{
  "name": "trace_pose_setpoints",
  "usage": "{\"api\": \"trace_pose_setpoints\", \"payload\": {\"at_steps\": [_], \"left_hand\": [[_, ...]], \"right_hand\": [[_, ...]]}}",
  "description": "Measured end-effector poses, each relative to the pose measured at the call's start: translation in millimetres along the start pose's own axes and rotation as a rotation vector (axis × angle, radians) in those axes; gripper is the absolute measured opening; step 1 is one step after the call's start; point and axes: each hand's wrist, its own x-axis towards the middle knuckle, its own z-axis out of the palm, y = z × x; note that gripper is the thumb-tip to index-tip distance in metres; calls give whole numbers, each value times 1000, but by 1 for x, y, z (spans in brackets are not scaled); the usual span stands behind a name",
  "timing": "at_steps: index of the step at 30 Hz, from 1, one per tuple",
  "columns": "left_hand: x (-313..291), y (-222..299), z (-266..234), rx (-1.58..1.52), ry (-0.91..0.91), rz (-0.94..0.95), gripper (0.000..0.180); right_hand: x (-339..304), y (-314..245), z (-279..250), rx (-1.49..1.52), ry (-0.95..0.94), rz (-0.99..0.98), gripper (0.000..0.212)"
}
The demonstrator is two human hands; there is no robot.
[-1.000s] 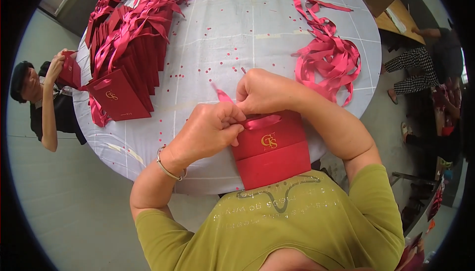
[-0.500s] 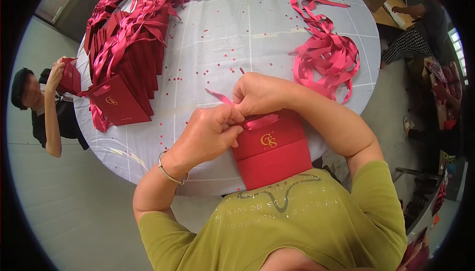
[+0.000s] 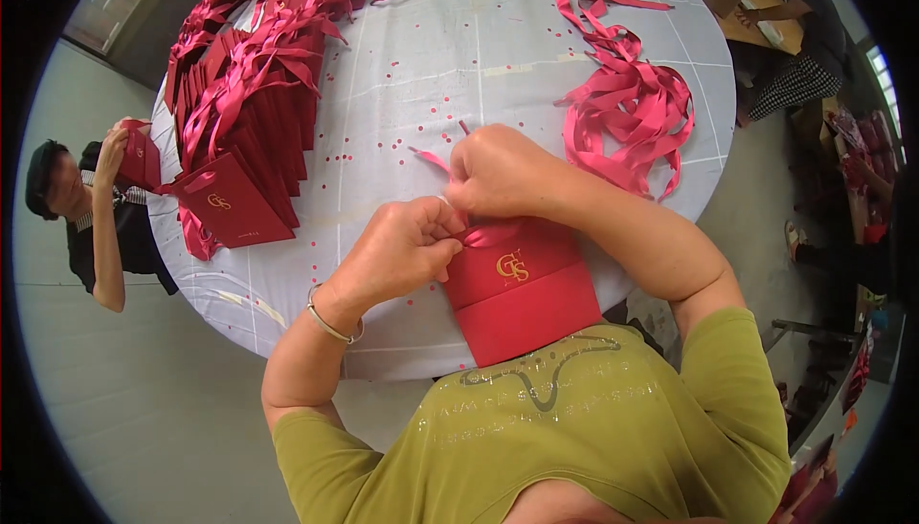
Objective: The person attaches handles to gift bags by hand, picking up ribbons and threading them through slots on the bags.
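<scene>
A red paper gift bag (image 3: 522, 309) with a gold emblem lies at the table's near edge, against my shirt. My left hand (image 3: 407, 248) is closed at the bag's upper left, pinching pink ribbon (image 3: 476, 237) by its top edge. Just beyond it, my right hand (image 3: 493, 172) is closed with the fingers curled down; ribbon ends (image 3: 431, 157) stick out past its knuckles. The fingertips of both hands nearly meet, and the spot where they grip the ribbon is mostly hidden.
Loose pink ribbons (image 3: 627, 117) lie in a heap at the right of the round, white-covered table (image 3: 412, 74). Rows of red bags with ribbon handles (image 3: 258, 132) stand at the left. Small red paper dots are scattered about. At far left a person (image 3: 105, 199) holds a red bag (image 3: 141, 156).
My right hand has drawn up slightly and its fingers curl tighter. The bag's top ribbon is more covered by my left hand. The bag has shifted slightly.
</scene>
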Motion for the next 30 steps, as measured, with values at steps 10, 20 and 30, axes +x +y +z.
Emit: {"api": "trace_pose_setpoints", "payload": {"at_steps": [10,20,30], "left_hand": [[-2,-8,4,459,145,328,12],[-3,1,4,375,115,160,15],[-2,-2,-3,420,94,212,15]], "right_hand": [[6,24,-37,-57,395,105,29],[7,18,-38,24,497,25,23],[-44,-20,-130,1583,494,-502,19]]}}
